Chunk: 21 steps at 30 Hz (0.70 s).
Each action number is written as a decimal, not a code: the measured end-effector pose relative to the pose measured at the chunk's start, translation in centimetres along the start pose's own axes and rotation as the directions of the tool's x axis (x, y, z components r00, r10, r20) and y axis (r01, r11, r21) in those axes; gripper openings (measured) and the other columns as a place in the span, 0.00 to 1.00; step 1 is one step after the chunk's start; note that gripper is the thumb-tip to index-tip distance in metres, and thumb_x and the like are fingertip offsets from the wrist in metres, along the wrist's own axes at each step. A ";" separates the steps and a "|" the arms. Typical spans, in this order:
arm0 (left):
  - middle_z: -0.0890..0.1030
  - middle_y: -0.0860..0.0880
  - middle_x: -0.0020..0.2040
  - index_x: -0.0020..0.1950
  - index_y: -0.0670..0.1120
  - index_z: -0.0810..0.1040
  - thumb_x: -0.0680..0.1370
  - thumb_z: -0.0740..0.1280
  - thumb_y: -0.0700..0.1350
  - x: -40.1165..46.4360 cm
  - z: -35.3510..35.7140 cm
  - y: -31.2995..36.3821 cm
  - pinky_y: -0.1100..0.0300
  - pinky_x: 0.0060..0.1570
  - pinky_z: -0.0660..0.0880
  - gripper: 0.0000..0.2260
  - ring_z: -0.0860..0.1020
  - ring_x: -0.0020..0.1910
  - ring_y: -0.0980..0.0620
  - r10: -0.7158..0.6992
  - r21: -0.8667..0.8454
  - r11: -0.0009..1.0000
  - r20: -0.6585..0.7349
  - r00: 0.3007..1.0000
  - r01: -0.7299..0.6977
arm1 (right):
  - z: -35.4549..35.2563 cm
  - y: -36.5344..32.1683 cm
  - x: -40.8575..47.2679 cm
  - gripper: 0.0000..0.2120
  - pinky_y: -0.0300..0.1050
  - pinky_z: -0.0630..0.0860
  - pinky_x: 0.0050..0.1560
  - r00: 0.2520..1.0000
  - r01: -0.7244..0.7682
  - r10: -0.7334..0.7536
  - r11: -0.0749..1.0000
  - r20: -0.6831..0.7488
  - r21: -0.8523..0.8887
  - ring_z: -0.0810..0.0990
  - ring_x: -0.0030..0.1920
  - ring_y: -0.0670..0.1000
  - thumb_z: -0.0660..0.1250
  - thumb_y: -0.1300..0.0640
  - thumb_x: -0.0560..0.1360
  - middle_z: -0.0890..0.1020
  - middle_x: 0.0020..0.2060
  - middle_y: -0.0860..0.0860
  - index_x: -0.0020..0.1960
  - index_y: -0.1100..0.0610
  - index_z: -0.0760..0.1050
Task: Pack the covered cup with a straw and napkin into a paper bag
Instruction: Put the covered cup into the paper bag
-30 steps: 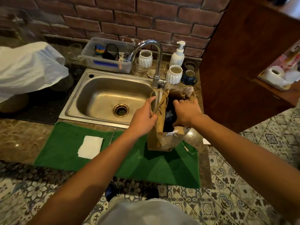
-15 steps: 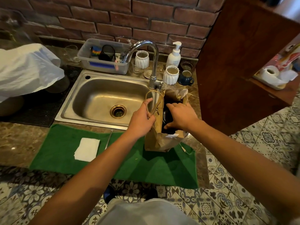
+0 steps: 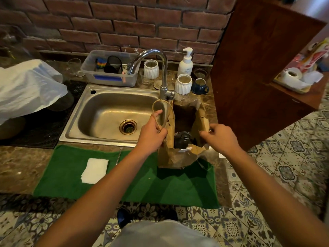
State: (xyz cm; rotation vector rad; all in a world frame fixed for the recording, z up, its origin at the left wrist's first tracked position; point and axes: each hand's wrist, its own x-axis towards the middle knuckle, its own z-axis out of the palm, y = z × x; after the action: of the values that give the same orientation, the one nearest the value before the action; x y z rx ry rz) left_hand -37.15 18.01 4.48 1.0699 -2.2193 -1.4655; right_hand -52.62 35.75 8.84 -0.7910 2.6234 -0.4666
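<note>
Covered cup sits deep in paper bag, bag upright on green mat beside sink. Left hand fingers pinching twine handle, right hand fingers pinching opposite bag edge, mouth spread. Napkin and thin straw lie on mat, unpacked. Risk: uneven pull tears crumpled paper or tips bag sinkward

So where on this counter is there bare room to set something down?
Free: the green mat between the napkin and paper bag, and the marble left of the mat. Crowded: the strip behind the sink, full of cups and a tub.
</note>
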 end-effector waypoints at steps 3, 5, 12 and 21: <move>0.80 0.50 0.36 0.77 0.59 0.64 0.79 0.69 0.41 0.0 0.4 0.5 0.70 0.24 0.70 0.30 0.77 0.28 0.64 0.011 -0.015 1.000 0.006 1.000 -0.011 | -0.6 0.7 -0.5 0.08 0.54 0.82 0.40 1.000 0.009 -0.010 0.994 0.006 0.112 0.85 0.38 0.54 0.71 0.49 0.78 0.85 0.35 0.52 0.47 0.53 0.82; 0.80 0.50 0.36 0.77 0.58 0.64 0.79 0.69 0.40 0.1 0.6 0.9 0.70 0.24 0.70 0.30 0.77 0.28 0.63 0.020 -0.019 1.000 0.011 1.000 -0.019 | -1.2 1.1 -0.7 0.09 0.56 0.81 0.39 0.999 -0.003 0.009 0.984 -0.035 0.180 0.85 0.37 0.55 0.72 0.50 0.77 0.85 0.35 0.53 0.44 0.55 0.81; 0.84 0.43 0.44 0.78 0.56 0.63 0.79 0.69 0.42 -0.2 2.8 1.6 0.54 0.36 0.81 0.30 0.83 0.39 0.48 0.015 0.023 1.000 0.066 0.998 -0.016 | -0.6 2.9 -1.3 0.13 0.47 0.77 0.34 0.998 -0.061 0.062 0.995 -0.009 0.074 0.83 0.38 0.52 0.72 0.44 0.77 0.83 0.37 0.49 0.49 0.53 0.77; 0.85 0.45 0.46 0.78 0.57 0.62 0.80 0.69 0.47 -0.8 3.0 2.1 0.43 0.47 0.83 0.28 0.85 0.42 0.48 0.007 -0.055 0.998 0.110 0.994 -0.001 | -2.6 0.5 -1.3 0.29 0.51 0.79 0.56 0.937 0.112 -0.153 0.983 -0.314 -0.144 0.78 0.62 0.55 0.75 0.41 0.74 0.78 0.64 0.54 0.69 0.54 0.74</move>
State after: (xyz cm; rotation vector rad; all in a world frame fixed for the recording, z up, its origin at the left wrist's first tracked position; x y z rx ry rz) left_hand -39.26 21.10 5.11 0.9900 -2.2387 -1.6104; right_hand -52.97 37.48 11.26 -1.0131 2.9379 -0.5123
